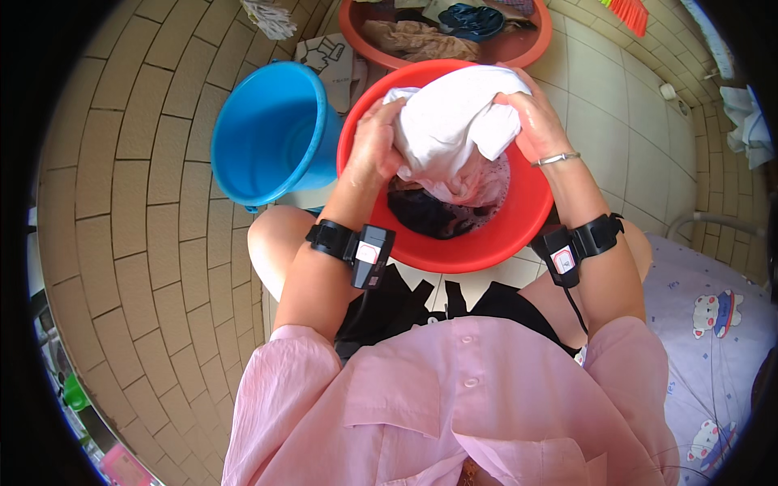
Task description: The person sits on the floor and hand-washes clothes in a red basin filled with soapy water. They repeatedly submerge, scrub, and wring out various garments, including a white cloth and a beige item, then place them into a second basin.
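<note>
A bunched white cloth point(453, 115) is held up between my two hands, over a red plastic basin point(462, 258). My left hand point(380, 136) grips its left side, and my right hand point(535, 118) grips the upper right side. Below the white cloth hangs or lies a pale pink wet cloth point(471, 182); whether the two are one piece, I cannot tell. Dark wet cloth point(419, 209) lies in sudsy water at the bottom of the basin.
A blue plastic bucket point(267, 133) stands left of the basin. Beyond is an orange-red tub point(389, 59) holding clothes. Brick-patterned wall tiles point(134, 200) rise at the left. A purple cloth with printed bears point(717, 364) lies at the right; a red broom point(629, 13) is at the top right.
</note>
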A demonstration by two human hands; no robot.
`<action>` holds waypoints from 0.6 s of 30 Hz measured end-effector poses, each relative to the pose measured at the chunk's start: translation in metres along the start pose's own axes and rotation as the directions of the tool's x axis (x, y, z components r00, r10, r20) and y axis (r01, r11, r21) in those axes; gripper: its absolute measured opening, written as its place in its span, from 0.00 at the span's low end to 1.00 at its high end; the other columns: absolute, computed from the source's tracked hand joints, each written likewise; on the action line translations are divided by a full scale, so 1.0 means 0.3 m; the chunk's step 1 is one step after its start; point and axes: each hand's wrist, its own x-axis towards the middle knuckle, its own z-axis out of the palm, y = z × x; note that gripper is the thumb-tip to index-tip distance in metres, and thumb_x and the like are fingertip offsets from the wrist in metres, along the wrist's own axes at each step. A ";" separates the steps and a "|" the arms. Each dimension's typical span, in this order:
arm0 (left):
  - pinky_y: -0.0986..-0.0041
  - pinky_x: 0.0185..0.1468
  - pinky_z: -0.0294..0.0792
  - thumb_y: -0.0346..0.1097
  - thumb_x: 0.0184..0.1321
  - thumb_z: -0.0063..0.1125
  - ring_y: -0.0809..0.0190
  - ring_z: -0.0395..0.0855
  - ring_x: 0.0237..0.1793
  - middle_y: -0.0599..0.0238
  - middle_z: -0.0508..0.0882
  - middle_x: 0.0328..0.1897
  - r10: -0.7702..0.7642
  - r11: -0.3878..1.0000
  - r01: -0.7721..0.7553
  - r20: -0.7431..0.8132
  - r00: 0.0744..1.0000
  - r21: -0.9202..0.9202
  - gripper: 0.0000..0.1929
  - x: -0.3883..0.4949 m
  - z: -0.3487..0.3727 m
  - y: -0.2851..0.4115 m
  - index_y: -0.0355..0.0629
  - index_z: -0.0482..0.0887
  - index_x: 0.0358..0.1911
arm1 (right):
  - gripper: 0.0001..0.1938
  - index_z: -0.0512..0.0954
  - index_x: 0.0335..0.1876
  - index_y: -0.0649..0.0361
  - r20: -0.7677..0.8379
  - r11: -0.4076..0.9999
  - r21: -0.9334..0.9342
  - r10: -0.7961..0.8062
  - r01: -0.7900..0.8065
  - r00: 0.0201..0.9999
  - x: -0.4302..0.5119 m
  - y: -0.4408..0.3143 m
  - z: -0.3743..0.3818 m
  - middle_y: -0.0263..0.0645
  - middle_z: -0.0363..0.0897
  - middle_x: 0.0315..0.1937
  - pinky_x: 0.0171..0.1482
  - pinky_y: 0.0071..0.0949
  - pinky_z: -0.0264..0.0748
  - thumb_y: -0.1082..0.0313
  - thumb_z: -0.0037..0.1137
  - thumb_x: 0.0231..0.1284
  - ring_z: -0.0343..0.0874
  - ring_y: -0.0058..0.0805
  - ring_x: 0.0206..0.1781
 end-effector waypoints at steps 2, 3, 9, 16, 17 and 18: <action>0.58 0.59 0.67 0.52 0.67 0.41 0.52 0.76 0.54 0.55 0.78 0.55 -0.124 0.987 0.138 0.156 0.980 -0.086 0.24 0.001 0.020 -0.041 0.37 0.74 0.54 | 0.26 0.68 0.58 0.64 0.076 0.967 -0.253 0.046 -0.025 0.996 -0.013 0.003 0.033 0.44 0.72 0.53 0.54 0.26 0.72 0.81 0.52 0.46 0.74 0.33 0.52; 0.56 0.60 0.65 0.60 0.67 0.37 0.52 0.75 0.57 0.57 0.77 0.56 -0.200 0.954 0.248 0.257 0.946 -0.169 0.30 -0.003 0.023 -0.062 0.40 0.74 0.55 | 0.26 0.69 0.58 0.62 0.117 0.929 -0.370 0.059 -0.012 0.991 -0.030 0.020 0.058 0.42 0.72 0.54 0.56 0.26 0.71 0.81 0.50 0.48 0.74 0.32 0.53; 0.55 0.49 0.73 0.78 0.53 0.37 0.48 0.79 0.44 0.53 0.80 0.42 -0.206 0.822 0.499 0.673 0.710 -0.275 0.40 0.041 -0.022 -0.090 0.41 0.76 0.39 | 0.33 0.64 0.55 0.61 0.511 0.336 -0.744 -0.270 0.578 0.816 -0.180 0.152 0.181 0.47 0.67 0.57 0.66 0.52 0.48 0.54 0.65 0.44 0.60 0.48 0.61; 0.59 0.47 0.75 0.45 0.68 0.36 0.52 0.82 0.40 0.56 0.82 0.43 -0.077 0.979 0.079 0.018 0.997 -0.186 0.17 0.077 0.035 -0.190 0.42 0.78 0.43 | 0.20 0.75 0.40 0.61 0.173 0.335 -0.883 -0.420 0.329 0.891 -0.060 0.199 0.180 0.49 0.78 0.41 0.49 0.43 0.71 0.53 0.62 0.48 0.75 0.51 0.44; 0.58 0.45 0.75 0.42 0.69 0.35 0.53 0.82 0.40 0.55 0.83 0.42 -0.113 0.979 0.109 -0.019 0.993 -0.171 0.17 0.070 0.043 -0.200 0.39 0.77 0.43 | 0.20 0.76 0.40 0.62 0.077 0.422 -0.878 -0.339 0.225 0.938 -0.034 0.201 0.169 0.50 0.79 0.38 0.47 0.42 0.73 0.54 0.61 0.48 0.77 0.51 0.43; 0.58 0.44 0.75 0.42 0.69 0.35 0.54 0.82 0.40 0.55 0.83 0.41 -0.148 0.989 0.142 -0.144 0.978 -0.045 0.17 0.062 0.045 -0.204 0.38 0.77 0.42 | 0.19 0.77 0.39 0.62 0.026 0.510 -0.841 -0.294 0.180 0.955 -0.009 0.203 0.161 0.52 0.79 0.36 0.45 0.43 0.74 0.54 0.61 0.49 0.78 0.53 0.41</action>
